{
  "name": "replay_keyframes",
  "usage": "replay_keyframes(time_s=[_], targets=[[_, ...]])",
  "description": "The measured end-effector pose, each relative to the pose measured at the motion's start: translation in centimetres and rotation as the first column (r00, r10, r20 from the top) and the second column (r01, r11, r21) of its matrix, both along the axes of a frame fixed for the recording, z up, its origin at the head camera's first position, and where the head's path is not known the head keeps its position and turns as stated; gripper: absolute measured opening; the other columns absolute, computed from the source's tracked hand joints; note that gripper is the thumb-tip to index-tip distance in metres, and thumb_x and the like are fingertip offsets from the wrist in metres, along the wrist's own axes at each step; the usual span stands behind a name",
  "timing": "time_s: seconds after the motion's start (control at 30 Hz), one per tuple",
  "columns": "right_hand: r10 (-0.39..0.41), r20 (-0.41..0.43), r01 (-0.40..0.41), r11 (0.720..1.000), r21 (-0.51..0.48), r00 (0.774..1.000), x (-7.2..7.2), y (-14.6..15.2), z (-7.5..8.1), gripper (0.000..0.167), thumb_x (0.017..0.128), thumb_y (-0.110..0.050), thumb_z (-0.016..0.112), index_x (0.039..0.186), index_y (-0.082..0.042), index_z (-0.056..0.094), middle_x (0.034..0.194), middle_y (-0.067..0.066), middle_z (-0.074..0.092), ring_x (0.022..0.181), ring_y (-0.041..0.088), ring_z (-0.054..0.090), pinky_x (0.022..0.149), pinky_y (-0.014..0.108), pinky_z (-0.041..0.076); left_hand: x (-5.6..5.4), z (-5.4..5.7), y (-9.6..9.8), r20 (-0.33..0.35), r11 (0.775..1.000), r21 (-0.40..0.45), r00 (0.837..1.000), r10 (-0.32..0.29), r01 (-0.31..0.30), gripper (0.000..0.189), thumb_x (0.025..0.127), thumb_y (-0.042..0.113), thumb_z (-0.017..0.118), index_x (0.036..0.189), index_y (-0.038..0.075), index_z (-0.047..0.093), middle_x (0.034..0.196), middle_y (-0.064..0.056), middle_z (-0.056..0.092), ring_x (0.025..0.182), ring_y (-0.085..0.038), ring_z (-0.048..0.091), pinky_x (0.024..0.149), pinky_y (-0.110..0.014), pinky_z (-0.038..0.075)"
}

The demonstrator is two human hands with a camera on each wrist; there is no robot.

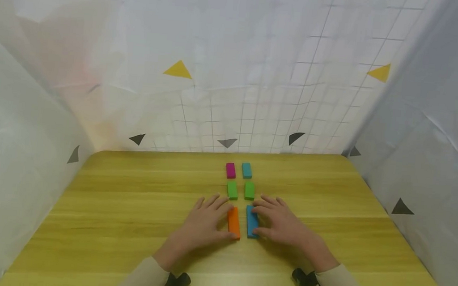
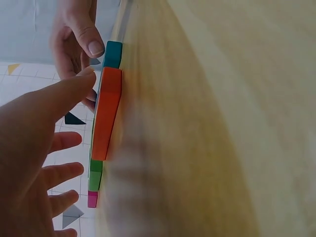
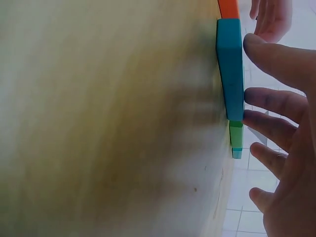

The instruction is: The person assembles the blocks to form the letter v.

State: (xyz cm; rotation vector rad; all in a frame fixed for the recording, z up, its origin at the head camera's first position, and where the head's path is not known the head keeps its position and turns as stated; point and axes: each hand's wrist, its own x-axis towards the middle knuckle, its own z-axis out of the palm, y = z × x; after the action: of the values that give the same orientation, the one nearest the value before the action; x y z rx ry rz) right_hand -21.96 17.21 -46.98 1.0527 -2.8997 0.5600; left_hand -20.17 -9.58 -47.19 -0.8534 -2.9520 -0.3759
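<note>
Head view shows the left hand and the right hand facing each other low over the table, with the orange block and the blue block side by side between them, a narrow gap apart. Each hand is spread fairly wide, thumb towards the near end of its block and fingers towards the far end; neither is curled round anything. Whether the fingertips touch the blocks or hover just beside them, I cannot tell.

The step in hand seems to be handling this pair, one block per hand. To do it well, bring thumb and fingers square to both ends and press evenly, so neither block swings askew. The orange block lies a little slanted, so the left hand should match its angle.

Just beyond the fingers lie the left green block and the right green block; farther out, the magenta block and the light-blue block. The fingers are near enough to the green pair to nudge it. A white sheet stands well beyond the hands and should hinder nothing.
</note>
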Motion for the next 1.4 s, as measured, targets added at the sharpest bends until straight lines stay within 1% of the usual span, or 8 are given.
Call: replay_keyframes(time_s=[0.23, 0.4, 0.57, 0.7, 0.93, 1.07, 1.2, 1.4], targets=[[-0.009, 0.014, 0.009, 1.000, -0.008, 1.000, -0.04, 0.07, -0.10, 0.052, 0.084, -0.044, 0.076, 0.127, -0.016, 0.065, 0.143, 0.006, 0.057, 0.145, 0.037, 0.038, 0.115, 0.070, 0.021, 0.02, 0.12, 0.18, 0.022, 1.000, -0.011, 1.000, 0.000, 0.000, 0.079, 0.082, 0.078, 0.055, 0.142, 0.025, 0.050, 0.155, 0.000, 0.043, 0.150, -0.031, 0.031, 0.118, -0.065, 0.023], [-0.022, 0.028, 0.022, 1.000, -0.003, 0.999, -0.08, 0.14, -0.27, 0.052, 0.084, -0.044, 0.076, 0.128, -0.018, 0.065, 0.145, 0.005, 0.056, 0.145, 0.036, 0.039, 0.114, 0.071, 0.021, -0.16, -0.31, 0.27, 0.025, 1.000, -0.017, 1.000, 0.000, 0.001, 0.079, 0.083, 0.078, 0.054, 0.140, 0.024, 0.052, 0.151, 0.001, 0.049, 0.148, -0.029, 0.035, 0.118, -0.063, 0.024], [-0.017, 0.029, 0.017, 1.000, -0.012, 0.999, 0.00, 0.07, -0.18, 0.051, 0.084, -0.043, 0.076, 0.127, -0.017, 0.065, 0.144, 0.006, 0.057, 0.143, 0.037, 0.041, 0.112, 0.072, 0.024, -0.15, -0.37, 0.26, 0.039, 1.000, -0.016, 0.999, 0.003, -0.002, 0.079, 0.083, 0.078, 0.054, 0.139, 0.024, 0.052, 0.147, 0.002, 0.052, 0.146, -0.027, 0.038, 0.119, -0.061, 0.025], [-0.022, 0.046, 0.023, 1.000, -0.008, 0.999, 0.00, 0.02, -0.16, 0.052, 0.084, -0.043, 0.076, 0.128, -0.018, 0.065, 0.146, 0.006, 0.055, 0.143, 0.036, 0.041, 0.113, 0.070, 0.024, -0.23, -0.41, 0.27, 0.048, 1.000, -0.019, 0.999, -0.004, 0.005, 0.078, 0.083, 0.078, 0.054, 0.139, 0.024, 0.052, 0.147, 0.003, 0.053, 0.145, -0.026, 0.040, 0.118, -0.059, 0.028], [-0.033, 0.066, 0.033, 0.999, 0.002, 0.997, 0.00, 0.04, -0.13, 0.052, 0.086, -0.046, 0.074, 0.129, -0.018, 0.065, 0.149, 0.005, 0.052, 0.144, 0.034, 0.039, 0.116, 0.067, 0.023, -0.53, -0.07, 0.33, 0.053, 1.000, -0.011, 0.998, -0.022, 0.023, 0.070, 0.082, 0.076, 0.058, 0.130, 0.026, 0.055, 0.146, 0.003, 0.053, 0.143, -0.025, 0.042, 0.117, -0.059, 0.030], [-0.034, 0.081, 0.033, 0.999, 0.004, 0.996, 0.04, 0.06, -0.08, 0.053, 0.086, -0.047, 0.073, 0.130, -0.018, 0.065, 0.150, 0.005, 0.051, 0.145, 0.034, 0.038, 0.116, 0.067, 0.022, -0.62, 0.05, 0.35, 0.066, 0.999, -0.011, 0.997, -0.033, 0.033, 0.070, 0.080, 0.076, 0.060, 0.130, 0.026, 0.055, 0.145, 0.003, 0.054, 0.143, -0.024, 0.042, 0.117, -0.058, 0.030], [-0.037, 0.088, 0.036, 0.999, 0.006, 0.995, 0.07, 0.07, -0.08, 0.053, 0.086, -0.047, 0.073, 0.130, -0.018, 0.064, 0.150, 0.005, 0.051, 0.145, 0.034, 0.038, 0.116, 0.067, 0.022, -0.69, 0.04, 0.39, 0.051, 0.999, -0.022, 0.998, -0.048, 0.049, 0.073, 0.079, 0.077, 0.061, 0.130, 0.026, 0.054, 0.143, 0.004, 0.055, 0.141, -0.022, 0.043, 0.117, -0.057, 0.032], [-0.030, 0.078, 0.030, 1.000, -0.003, 0.996, 0.00, 0.02, -0.02, 0.053, 0.086, -0.045, 0.074, 0.130, -0.017, 0.065, 0.149, 0.006, 0.052, 0.144, 0.034, 0.040, 0.116, 0.065, 0.025, -0.91, 0.09, 0.45, 0.021, 0.998, -0.033, 0.998, -0.060, 0.060, 0.070, 0.077, 0.076, 0.063, 0.124, 0.026, 0.056, 0.138, 0.005, 0.057, 0.137, -0.020, 0.046, 0.115, -0.056, 0.033]])
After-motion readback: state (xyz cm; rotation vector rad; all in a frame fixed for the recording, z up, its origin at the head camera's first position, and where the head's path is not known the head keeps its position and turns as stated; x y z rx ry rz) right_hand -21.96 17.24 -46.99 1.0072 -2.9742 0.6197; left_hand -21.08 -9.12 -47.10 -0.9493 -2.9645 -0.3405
